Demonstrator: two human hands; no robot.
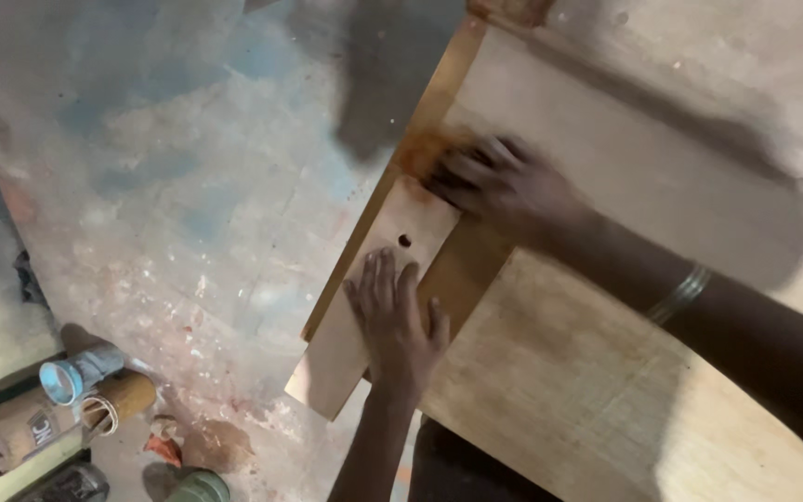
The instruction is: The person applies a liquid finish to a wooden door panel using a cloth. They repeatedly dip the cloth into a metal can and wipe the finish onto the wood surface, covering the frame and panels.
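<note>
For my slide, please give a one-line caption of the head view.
Left hand flat on a thin wooden strip with a hole; right hand rubs its far end.

A pale plywood counter point(606, 390) fills the right side, its grain rough and its left edge cut on a slant. A narrow wooden strip point(364, 316) with one small round hole lies flat along that edge, overhanging it at the near end. Below, the concrete floor point(188, 186) is stained blue and rust. At lower left the floor carries rolled sandpaper point(58, 414), a light-blue tube point(76, 372) and dark tins point(199, 486).
</note>
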